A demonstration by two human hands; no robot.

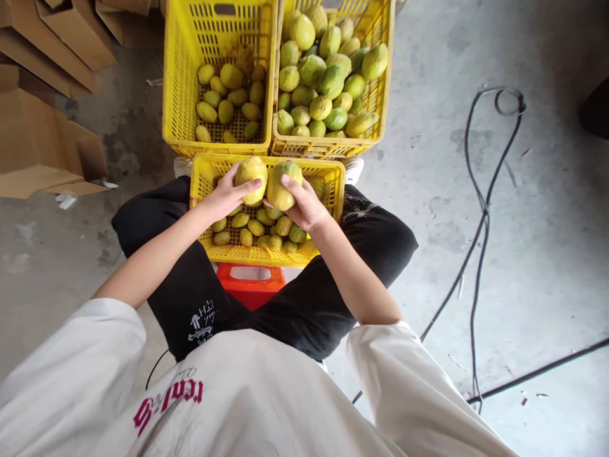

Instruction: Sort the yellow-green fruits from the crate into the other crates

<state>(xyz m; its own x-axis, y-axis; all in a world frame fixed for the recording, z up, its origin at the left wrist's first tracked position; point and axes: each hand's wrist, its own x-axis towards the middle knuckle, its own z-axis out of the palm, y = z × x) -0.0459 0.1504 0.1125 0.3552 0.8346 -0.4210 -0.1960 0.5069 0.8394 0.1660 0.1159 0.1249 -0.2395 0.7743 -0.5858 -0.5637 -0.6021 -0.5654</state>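
Note:
My left hand (229, 194) grips a yellow papaya (252, 174), its thumb lying across the fruit. Wrapped round a greener papaya (280, 189) is my right hand (307, 204), thumb on top. The two fruits are held side by side, with a narrow gap between them. Beneath both hands stands a yellow plastic crate (266, 255) between my knees, with many small yellow-green papayas (257, 227) on its bottom. My hands and the held fruit hide part of the far side of this crate.
Two taller yellow crates stand just beyond: the left crate (178, 82) partly filled with papayas, the right crate (328, 146) heaped with larger ones. An orange-red stool (250, 295) shows between my legs. Cardboard boxes (42, 139) lie at left; a black cable (485, 209) crosses the floor at right.

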